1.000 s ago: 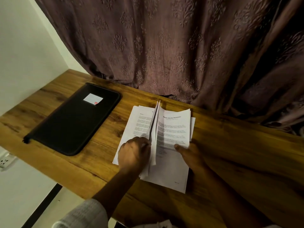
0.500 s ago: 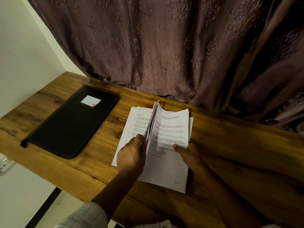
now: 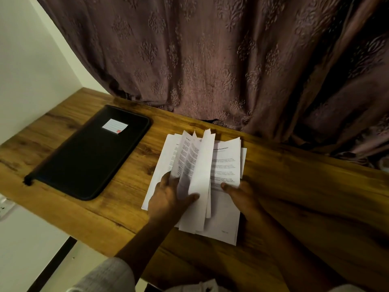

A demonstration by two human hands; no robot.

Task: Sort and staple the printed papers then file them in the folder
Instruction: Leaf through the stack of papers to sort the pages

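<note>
Papers (image 3: 200, 165) fan upward, gripped by left hand (image 3: 168, 199); right hand (image 3: 242, 196) presses flat on them.

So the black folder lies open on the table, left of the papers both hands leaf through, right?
Not open: the head view shows the black folder closed, on the table left of the papers that the left hand and right hand leaf through.

Matt white paper sheets (image 3: 225, 165), grained wood table (image 3: 294, 186), perhaps leatherette folder (image 3: 88, 157)
</note>
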